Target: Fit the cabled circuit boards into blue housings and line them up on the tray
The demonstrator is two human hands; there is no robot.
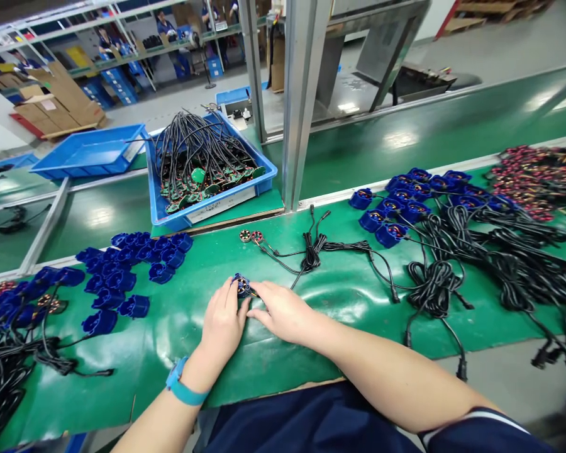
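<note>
At the middle of the green bench, my left hand (223,318) is closed round a blue plastic housing (241,284) with a round wired part inside it. From the right, the fingers of my right hand (279,309) press at the same housing; its thumb lies close to the left thumb. A dark cable seems to run from the housing toward a tied black cable bundle (312,251). Just beyond my hands lie two small round parts with coils (251,236), wired to that bundle. My fingertips hide part of the housing.
Loose blue housings (116,270) are grouped at left. Filled housings (408,201) with coiled black cables (476,245) cover the right. A blue tray (264,182) of wired green circuit boards stands behind, beside a metal post (302,113). Red-wired parts (532,179) pile at far right.
</note>
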